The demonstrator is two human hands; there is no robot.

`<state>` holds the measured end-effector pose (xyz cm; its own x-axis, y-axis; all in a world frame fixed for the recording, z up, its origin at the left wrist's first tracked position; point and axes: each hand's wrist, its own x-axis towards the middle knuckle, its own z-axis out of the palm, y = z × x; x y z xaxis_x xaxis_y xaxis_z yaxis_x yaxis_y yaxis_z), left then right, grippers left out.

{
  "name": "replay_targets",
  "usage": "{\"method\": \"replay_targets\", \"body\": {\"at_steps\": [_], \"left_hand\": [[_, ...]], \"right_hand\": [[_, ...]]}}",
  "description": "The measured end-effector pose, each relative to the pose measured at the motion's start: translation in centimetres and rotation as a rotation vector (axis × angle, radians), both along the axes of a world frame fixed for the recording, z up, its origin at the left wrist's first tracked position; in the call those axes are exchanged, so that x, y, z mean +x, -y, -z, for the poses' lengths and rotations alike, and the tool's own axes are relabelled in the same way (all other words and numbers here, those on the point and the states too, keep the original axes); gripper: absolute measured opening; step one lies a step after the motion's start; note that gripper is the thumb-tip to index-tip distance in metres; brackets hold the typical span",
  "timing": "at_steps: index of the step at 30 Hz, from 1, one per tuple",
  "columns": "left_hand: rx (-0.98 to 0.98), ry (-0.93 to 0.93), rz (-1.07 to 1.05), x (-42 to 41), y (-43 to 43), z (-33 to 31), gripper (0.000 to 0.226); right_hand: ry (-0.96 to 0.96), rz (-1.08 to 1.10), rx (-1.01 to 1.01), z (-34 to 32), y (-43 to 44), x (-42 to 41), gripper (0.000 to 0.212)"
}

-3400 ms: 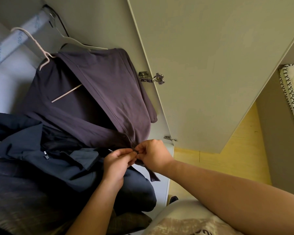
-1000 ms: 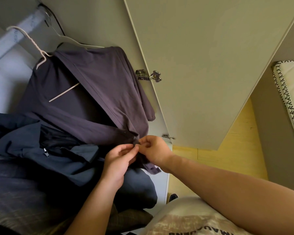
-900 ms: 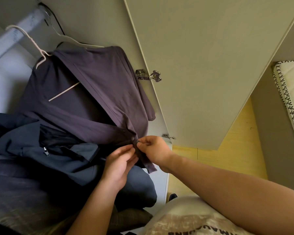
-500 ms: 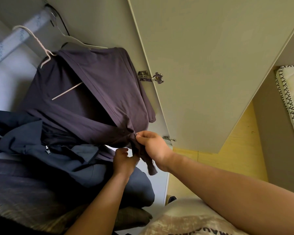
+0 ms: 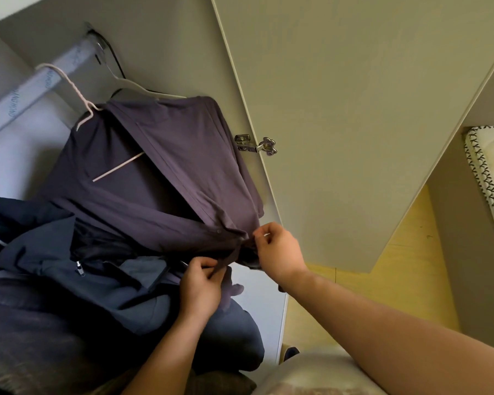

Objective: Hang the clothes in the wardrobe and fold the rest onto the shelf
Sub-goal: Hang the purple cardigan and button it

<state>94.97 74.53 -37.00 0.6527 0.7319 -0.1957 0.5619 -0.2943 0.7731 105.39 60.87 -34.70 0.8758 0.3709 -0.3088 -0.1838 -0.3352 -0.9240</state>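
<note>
A dark purple shirt [image 5: 183, 155] hangs on a pale wire hanger [image 5: 69, 89] hooked over the wardrobe rail [image 5: 35, 89]. Its front edges meet low down, where a small button shows on the placket. My left hand [image 5: 203, 286] pinches the lower front edge of the shirt from below. My right hand [image 5: 277, 249] pinches the other front edge just above and to the right. A second white hanger [image 5: 143, 89] sits behind the shirt's shoulder.
A navy zip jacket [image 5: 69, 269] and other dark garments hang packed to the left. The open wardrobe door [image 5: 354, 109] with its metal hinge [image 5: 254, 143] stands right of the shirt. Yellow floor [image 5: 397, 280] and a mattress edge [image 5: 491, 178] lie beyond.
My left hand has dropped slightly and taken a new pinch lower on the shirt's front edge. My right hand stays at the placket. The view has shifted a little.
</note>
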Motion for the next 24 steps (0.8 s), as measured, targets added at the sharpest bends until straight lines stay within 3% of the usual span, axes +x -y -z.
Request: {"method": "replay_targets", "body": {"at_steps": [5,11,17,20,24], "left_hand": [[0.001,-0.023,0.165,-0.9,0.4,-1.4,0.015],[-0.444,0.102,0.045,-1.2,0.7,-3.0,0.025],[-0.507,0.155,-0.011,-1.5,0.2,-2.9,0.019],[-0.53,0.157,-0.027,-1.7,0.1,-3.1,0.02],[-0.537,0.16,-0.016,-1.9,0.2,-3.5,0.029]], "right_hand": [[0.042,-0.073,-0.103,0.3,0.4,-0.1,0.013],[0.042,-0.168,-0.219,0.8,-0.2,-0.7,0.013],[0.122,-0.281,-0.299,1.1,-0.5,-1.6,0.011],[0.111,-0.252,-0.29,1.1,-0.6,-1.9,0.009],[-0.018,-0.197,-0.104,0.8,-0.4,-2.2,0.011]]}}
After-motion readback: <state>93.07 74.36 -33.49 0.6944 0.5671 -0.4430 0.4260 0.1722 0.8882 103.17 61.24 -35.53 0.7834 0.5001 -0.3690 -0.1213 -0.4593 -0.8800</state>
